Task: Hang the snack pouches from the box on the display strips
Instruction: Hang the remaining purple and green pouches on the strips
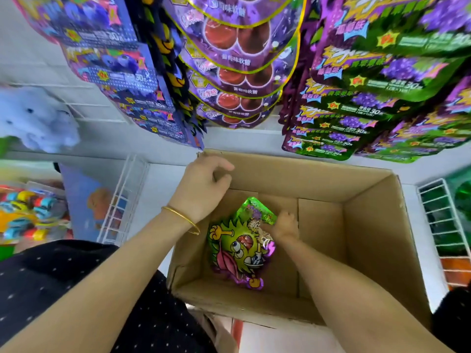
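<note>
the box stands open just below the hanging rows. one snack pouch, green with a cartoon face, lies flat on the box's bottom, nearer its left wall. the left hand is at the box's far left corner with its fingers curled over the rim, probably to steady the box while the other arm reaches deep. the right hand is down inside the box at the pouch's far right edge. its fingers are small and blurred, so i cannot tell whether they pinch the pouch or only touch it. above the box's far rim hang green-and-purple pouches, round purple pouches and blue pouches. this looks like the pick-up of the only pouch visible in the box. lying flat and glossy, it may need an edge lifted first.
</note>
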